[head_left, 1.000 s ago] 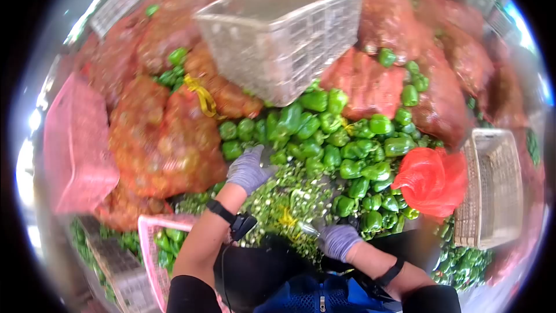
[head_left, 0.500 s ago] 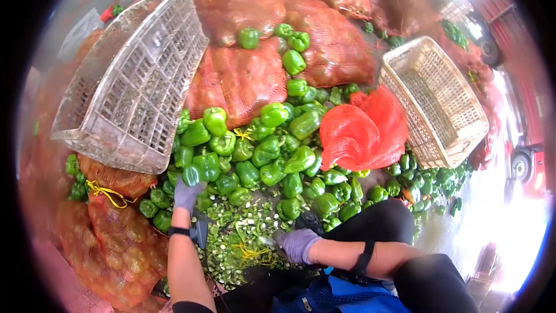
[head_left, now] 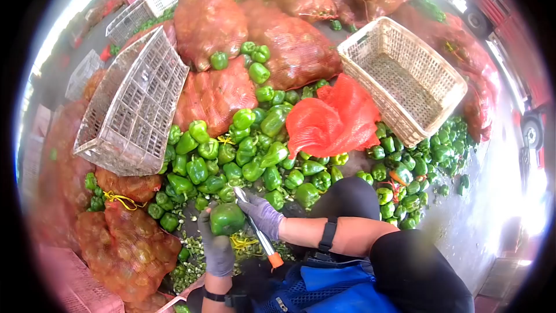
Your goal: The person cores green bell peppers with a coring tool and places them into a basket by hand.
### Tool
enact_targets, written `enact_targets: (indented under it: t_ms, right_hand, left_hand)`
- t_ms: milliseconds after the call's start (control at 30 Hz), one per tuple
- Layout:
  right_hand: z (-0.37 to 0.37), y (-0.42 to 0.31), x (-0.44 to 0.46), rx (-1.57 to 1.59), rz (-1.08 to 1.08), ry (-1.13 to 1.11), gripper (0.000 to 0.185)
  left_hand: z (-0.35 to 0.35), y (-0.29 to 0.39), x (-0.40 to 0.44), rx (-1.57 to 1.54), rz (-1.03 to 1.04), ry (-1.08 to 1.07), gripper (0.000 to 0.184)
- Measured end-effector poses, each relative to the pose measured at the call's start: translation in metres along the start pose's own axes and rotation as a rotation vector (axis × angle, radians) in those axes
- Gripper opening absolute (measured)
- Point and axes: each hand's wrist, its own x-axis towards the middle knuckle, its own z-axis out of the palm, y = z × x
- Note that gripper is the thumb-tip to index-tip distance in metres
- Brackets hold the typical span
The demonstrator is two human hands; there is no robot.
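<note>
My left hand [head_left: 218, 250], in a grey-purple glove, is closed around a green bell pepper [head_left: 227, 219] in front of my lap. Close by on the right, my right hand [head_left: 262, 215] wears a similar glove and grips a slim silver knife [head_left: 266, 243] with an orange end. The knife's upper tip is at the top of the held pepper; whether it cuts in cannot be made out. Beyond both hands lies a heap of green bell peppers [head_left: 197, 169]. Green trimmings and yellow ties [head_left: 243, 241] lie under the hands.
Red mesh sacks [head_left: 214, 90] stand behind the heap, with another full sack [head_left: 130, 252] at left. A tilted plastic crate [head_left: 136, 104] is on the left, a beige crate [head_left: 405, 78] on the right. Loose red netting [head_left: 333, 119] lies on the peppers. More peppers [head_left: 408, 179] are at right.
My left hand has drawn back from the heap and now holds a bell pepper. My right hand has moved up and left with the knife to meet it. The view has shifted.
</note>
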Motion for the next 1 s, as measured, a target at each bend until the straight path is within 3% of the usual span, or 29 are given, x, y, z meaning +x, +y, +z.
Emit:
enact_targets:
  t_ms: [100, 167, 233, 267, 367, 467, 567, 667, 733, 767, 867, 1000]
  right_hand:
    - [-0.005, -0.023, -0.02, -0.245, -0.09, -0.023, 0.039]
    - [-0.008, 0.015, -0.002, -0.524, -0.715, 0.077, 0.036]
    - [-0.007, -0.003, -0.028, -0.61, -0.712, 0.011, 0.035]
    - [-0.008, -0.015, -0.042, -0.652, -0.71, -0.034, 0.035]
    - [-0.007, -0.033, -0.06, -0.94, -0.789, -0.231, 0.042]
    - [-0.005, -0.007, -0.05, -1.011, -0.984, -0.207, 0.043]
    - [0.0, -0.029, -0.056, -1.146, -0.778, -0.243, 0.04]
    - [0.008, -0.056, -0.063, -1.59, -0.317, -0.52, 0.033]
    - [-0.009, -0.045, -0.061, -1.782, -0.337, -0.636, 0.031]
    - [-0.014, -0.041, -0.059, -1.879, -0.351, -0.691, 0.03]
    - [-0.015, -0.036, -0.058, -1.75, -0.34, -0.578, 0.031]
    - [-0.003, -0.03, -0.067, -1.565, -0.451, -0.575, 0.035]
  left_hand:
    - [0.007, 0.028, -0.015, -0.617, -0.269, -0.1, 0.083]
    - [0.013, 0.033, -0.025, -0.695, -0.374, -0.06, 0.082]
    - [0.013, 0.042, -0.037, -0.798, -0.529, -0.05, 0.079]
    - [0.018, 0.047, -0.044, -0.546, -0.529, -0.123, 0.076]
    - [-0.007, 0.016, -0.071, -0.674, -0.749, -0.338, 0.078]
    - [0.0, -0.005, -0.08, -0.434, -0.463, -0.141, 0.085]
    - [0.011, 0.018, -0.082, 0.026, -0.289, 0.118, 0.084]
    - [-0.008, 0.019, -0.088, 0.48, -0.123, 0.143, 0.093]
    - [-0.025, 0.019, -0.093, 0.983, 0.027, 0.196, 0.095]
    - [-0.034, 0.021, -0.098, 1.03, 0.021, 0.235, 0.094]
    - [-0.043, 0.033, -0.101, 1.2, 0.085, 0.283, 0.086]
    - [-0.037, 0.031, -0.11, 1.148, 0.222, 0.218, 0.085]
